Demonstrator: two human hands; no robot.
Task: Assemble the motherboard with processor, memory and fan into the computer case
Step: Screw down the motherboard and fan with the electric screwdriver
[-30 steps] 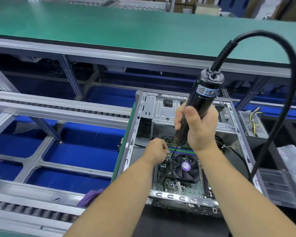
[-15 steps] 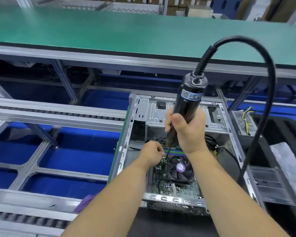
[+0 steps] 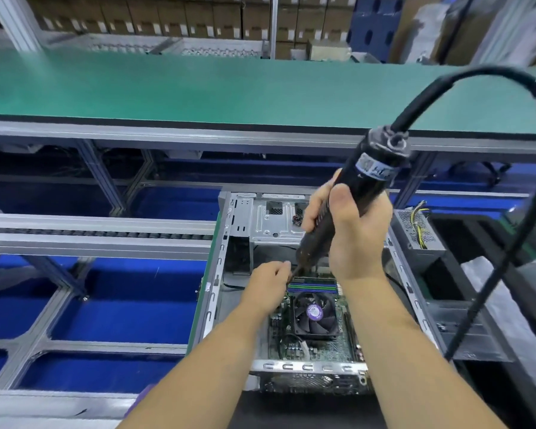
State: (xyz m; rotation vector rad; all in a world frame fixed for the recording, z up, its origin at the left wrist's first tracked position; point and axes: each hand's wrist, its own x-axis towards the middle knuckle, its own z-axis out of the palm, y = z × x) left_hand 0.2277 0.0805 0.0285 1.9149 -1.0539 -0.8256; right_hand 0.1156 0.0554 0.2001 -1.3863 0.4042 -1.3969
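My left hand (image 3: pixel 268 278) pinches at the tip of the black electric screwdriver (image 3: pixel 347 209), fingers curled, by the far left corner of the green motherboard (image 3: pixel 341 348) lying in the open grey metal computer case (image 3: pixel 214 289). My right hand (image 3: pixel 350 230) wraps the barrel. I should keep the bit square on its screw; the screw itself is hidden.
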